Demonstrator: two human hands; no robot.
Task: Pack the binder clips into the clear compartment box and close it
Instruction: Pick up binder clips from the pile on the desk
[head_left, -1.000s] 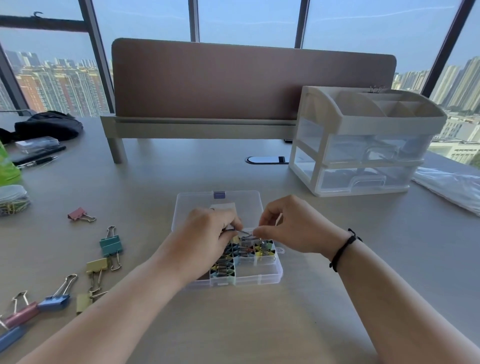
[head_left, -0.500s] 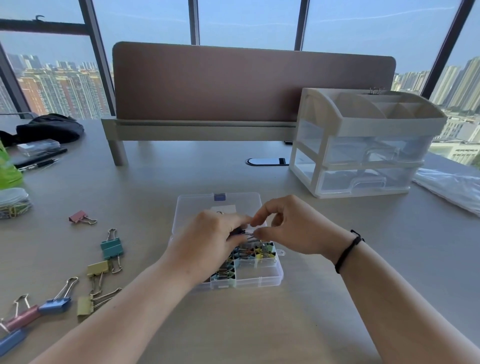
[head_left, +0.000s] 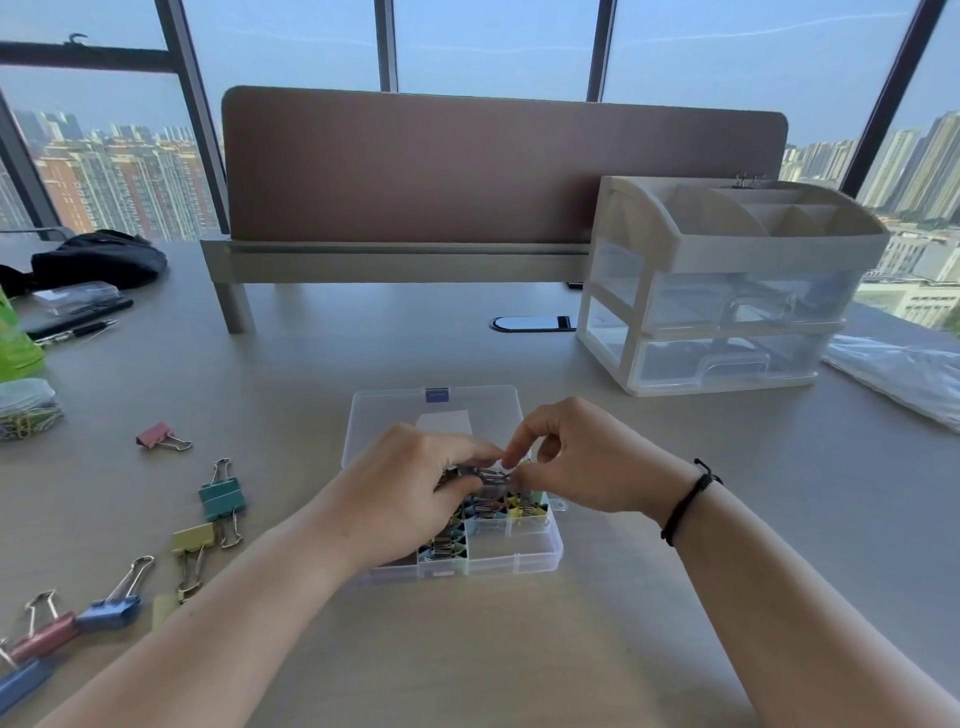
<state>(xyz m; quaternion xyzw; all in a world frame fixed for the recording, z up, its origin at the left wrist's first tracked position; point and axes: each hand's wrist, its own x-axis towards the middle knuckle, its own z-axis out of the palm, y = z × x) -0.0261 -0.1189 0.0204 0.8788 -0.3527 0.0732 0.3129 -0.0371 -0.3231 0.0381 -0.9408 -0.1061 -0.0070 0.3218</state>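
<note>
Bright daylight from windows (head_left: 467, 47) behind desk; soft shadows, wide-angle bending at edges, slight softness.

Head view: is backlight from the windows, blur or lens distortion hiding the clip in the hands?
Head view: daylight is even, no glare on the compartment box; wide-angle bending only toward the edges; the clip between left hand and right hand is small, slightly soft and partly covered by fingers.
</note>
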